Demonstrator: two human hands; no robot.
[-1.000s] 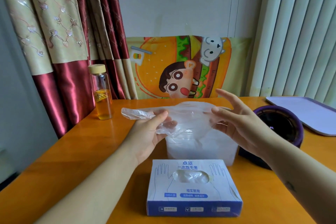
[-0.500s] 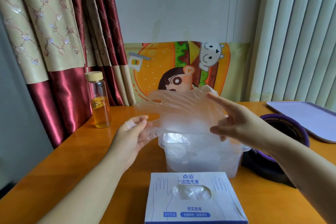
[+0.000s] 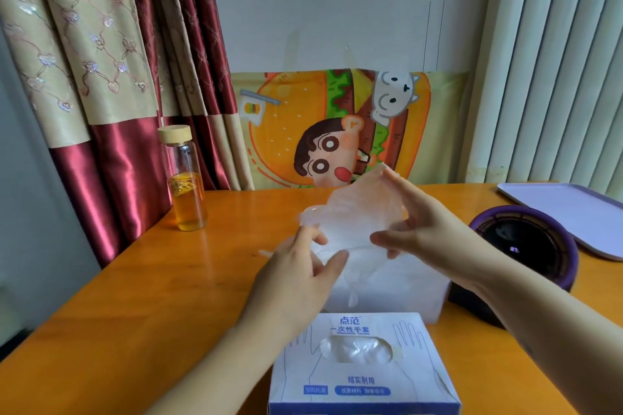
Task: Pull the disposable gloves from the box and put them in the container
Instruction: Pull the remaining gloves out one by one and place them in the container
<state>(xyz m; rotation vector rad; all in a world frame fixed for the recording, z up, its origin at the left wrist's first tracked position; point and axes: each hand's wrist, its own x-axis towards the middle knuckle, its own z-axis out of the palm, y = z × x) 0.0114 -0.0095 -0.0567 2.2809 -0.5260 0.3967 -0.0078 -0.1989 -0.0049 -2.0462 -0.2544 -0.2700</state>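
From the head camera we see our left hand and right hand each pinching a clear thin plastic glove above the translucent white plastic container, contents blurred; the blue-and-white cardboard box, gloves showing in its oval opening, stands just before it; the orange wooden table spreads leftward.

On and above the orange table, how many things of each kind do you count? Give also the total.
Glass bottle: 1
Glove box: 1
Clear container: 1
Purple round object: 1
Lilac tray: 1
Disposable glove, held by left hand and right hand: 1
Total: 6
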